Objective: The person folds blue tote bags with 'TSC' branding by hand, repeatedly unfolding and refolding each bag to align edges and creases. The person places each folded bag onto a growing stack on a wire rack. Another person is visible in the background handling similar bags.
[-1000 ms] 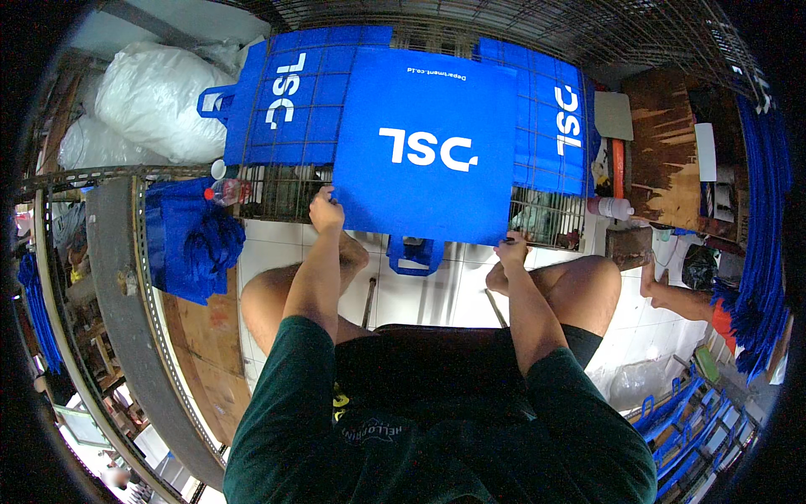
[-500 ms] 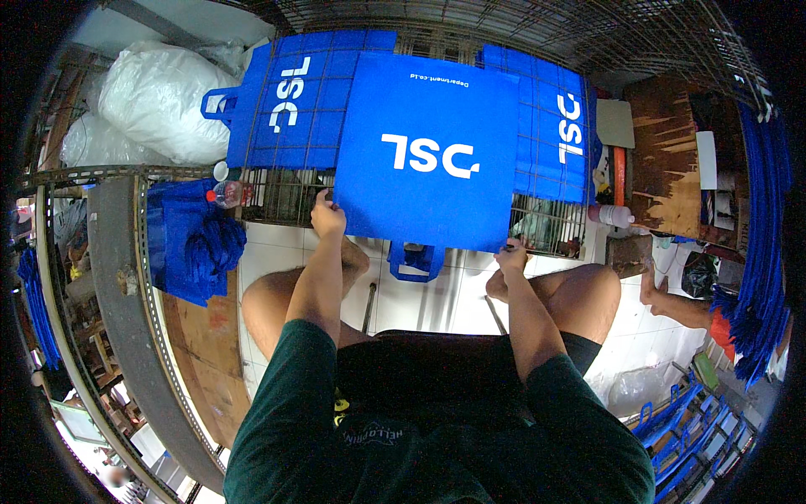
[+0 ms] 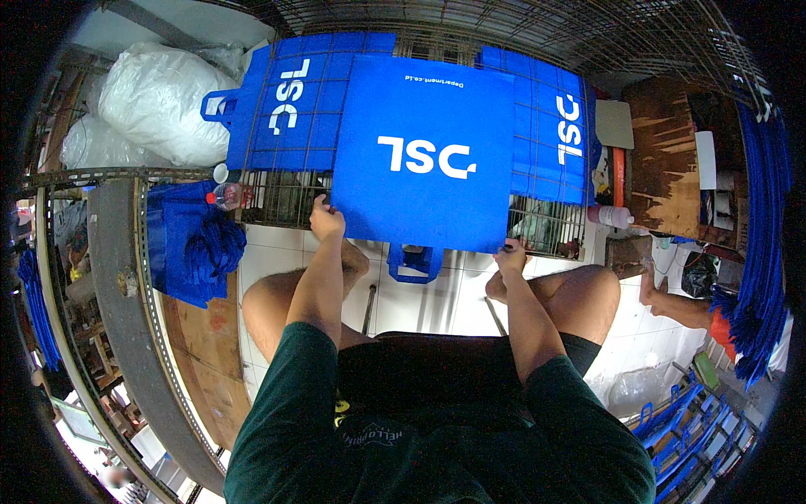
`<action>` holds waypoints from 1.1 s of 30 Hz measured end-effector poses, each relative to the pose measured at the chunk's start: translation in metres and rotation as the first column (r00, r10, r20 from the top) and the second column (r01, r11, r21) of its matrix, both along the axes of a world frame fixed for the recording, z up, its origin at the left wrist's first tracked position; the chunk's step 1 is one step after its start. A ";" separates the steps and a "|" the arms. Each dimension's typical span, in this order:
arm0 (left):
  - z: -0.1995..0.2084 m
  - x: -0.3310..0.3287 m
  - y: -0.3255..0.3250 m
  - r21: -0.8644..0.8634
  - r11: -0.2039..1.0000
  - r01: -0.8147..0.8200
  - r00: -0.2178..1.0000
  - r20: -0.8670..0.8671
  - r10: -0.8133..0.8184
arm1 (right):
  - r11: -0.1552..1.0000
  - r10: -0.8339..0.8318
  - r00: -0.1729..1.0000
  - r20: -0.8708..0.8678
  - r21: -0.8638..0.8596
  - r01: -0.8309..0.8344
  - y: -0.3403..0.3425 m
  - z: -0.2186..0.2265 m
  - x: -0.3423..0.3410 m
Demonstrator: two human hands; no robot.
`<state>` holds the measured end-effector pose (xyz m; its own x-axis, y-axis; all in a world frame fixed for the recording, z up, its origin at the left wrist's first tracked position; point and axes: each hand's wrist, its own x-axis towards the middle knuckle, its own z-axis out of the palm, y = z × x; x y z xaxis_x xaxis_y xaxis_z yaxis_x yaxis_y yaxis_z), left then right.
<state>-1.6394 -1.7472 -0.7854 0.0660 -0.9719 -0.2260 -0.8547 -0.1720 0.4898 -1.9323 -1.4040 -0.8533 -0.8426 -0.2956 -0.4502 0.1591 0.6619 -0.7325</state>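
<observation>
In front of me lies a blue fabric tote bag (image 3: 428, 202) with white print, flat on top of a wire rack. Its loop handle (image 3: 415, 265) hangs over the near edge toward my legs. At the bag's near left side, my left hand (image 3: 327, 222) is closed, its fingers on the edge. My right hand (image 3: 510, 255) pinches the near right corner. Under the wire mesh lie two more printed blue bags, a left one (image 3: 252, 126) and a right one (image 3: 546, 172), each partly covered by the middle bag.
Wire racks (image 3: 520, 21) stand beyond the bags. Left are a white plastic sack (image 3: 159, 101), a clear bottle (image 3: 225, 196) and a pile of blue bags (image 3: 189, 244). A pinkish bottle (image 3: 615, 216) stands right, with hanging blue fabric (image 3: 762, 227) farther off. Another person's leg (image 3: 680, 307) shows there.
The middle bag has shifted slightly left, mostly at its far end, and turned a little. Both hands stay at its near edge in almost the same place.
</observation>
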 end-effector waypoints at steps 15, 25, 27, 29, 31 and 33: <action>0.005 -0.002 0.002 -0.001 1.000 -0.021 1.000 0.018 0.021 | 0.998 -0.043 0.998 0.041 0.052 0.040 0.000 -0.007 -0.004; 0.016 -0.009 0.004 -0.107 0.992 -0.060 0.998 0.004 0.061 | 0.968 0.055 0.994 -0.089 0.248 -0.032 -0.011 0.029 0.001; 0.032 -0.020 0.011 -0.228 0.968 -0.102 0.995 -0.038 0.096 | 0.926 0.131 0.963 -0.236 0.376 -0.034 -0.022 0.057 0.009; 0.050 -0.039 0.007 -0.268 0.954 -0.136 0.984 -0.145 0.099 | 0.920 0.152 0.945 -0.289 0.391 -0.028 -0.029 0.076 0.011; 0.065 -0.056 0.005 -0.292 0.949 -0.121 0.944 -0.329 0.019 | 0.983 0.091 0.947 -0.308 0.178 -0.037 -0.038 0.091 0.011; 0.085 -0.072 0.000 -0.247 0.967 -0.060 0.871 -0.487 -0.070 | 0.971 0.184 0.928 -0.322 0.208 -0.121 -0.044 0.111 0.009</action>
<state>-1.7117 -1.7475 -0.7000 0.0057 -0.9998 0.0182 -0.4945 0.0130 0.8691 -1.9232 -1.4482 -0.7423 -0.9048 -0.3730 -0.2055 -0.1895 0.7848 -0.5901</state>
